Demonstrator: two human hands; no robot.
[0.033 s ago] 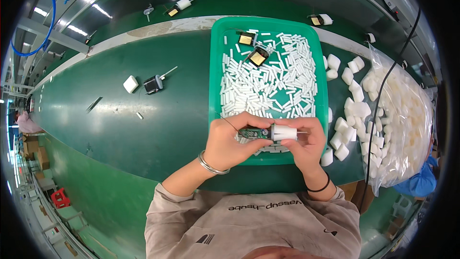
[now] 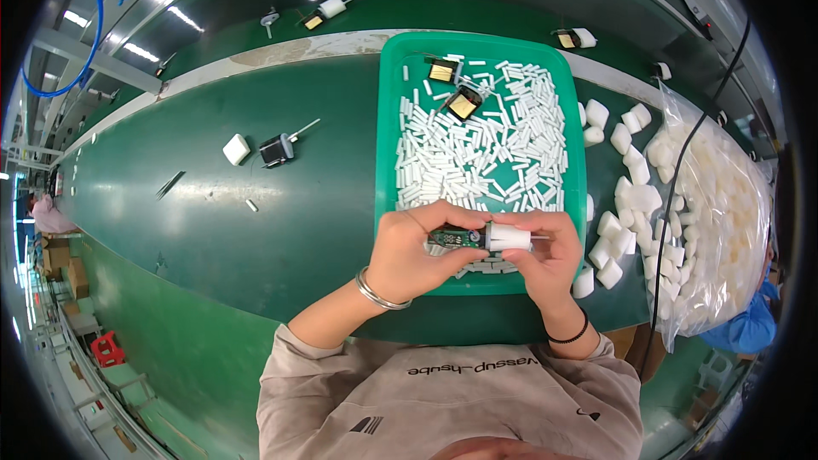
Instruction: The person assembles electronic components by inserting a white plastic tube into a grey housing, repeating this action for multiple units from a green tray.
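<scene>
My left hand (image 2: 415,254) pinches a small green circuit board (image 2: 455,238) over the near end of a green plastic tray (image 2: 388,162). My right hand (image 2: 550,257) grips a white cylindrical sleeve (image 2: 509,236) that sits against the board's right end. Both hands meet above the tray's front edge. The tray holds several small white tubes (image 2: 486,149) and two square black and yellow parts (image 2: 463,104) near its far end. A metal bangle is on my left wrist and a black band on my right.
A clear bag of white foam blocks (image 2: 724,204) lies at the right, with loose blocks (image 2: 622,204) beside the tray and a black cable (image 2: 682,170) across them. A white block (image 2: 237,150) and a black part (image 2: 277,150) lie on the green bench at the left.
</scene>
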